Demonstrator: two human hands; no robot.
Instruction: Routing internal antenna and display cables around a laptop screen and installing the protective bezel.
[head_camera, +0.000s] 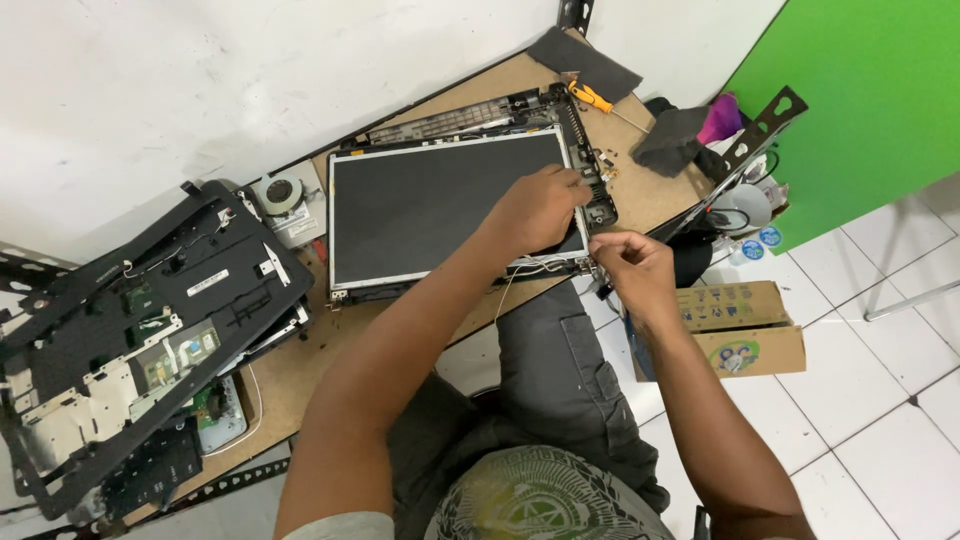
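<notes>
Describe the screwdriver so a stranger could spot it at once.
Start at the wooden table and find the laptop screen panel under the left hand. Past its far right corner lies the screwdriver. Its orange handle is the only bright thing among dark parts.

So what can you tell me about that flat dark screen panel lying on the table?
The screen panel is a flat rectangle with a matte black face and a thin silvery metal rim. It lies face up on the brown wooden table, resting in a dark plastic lid shell with hinges along its far edge. Thin wires trail from its near right corner. The left hand presses on its right edge, while the right hand pinches something small at that near right corner.
</notes>
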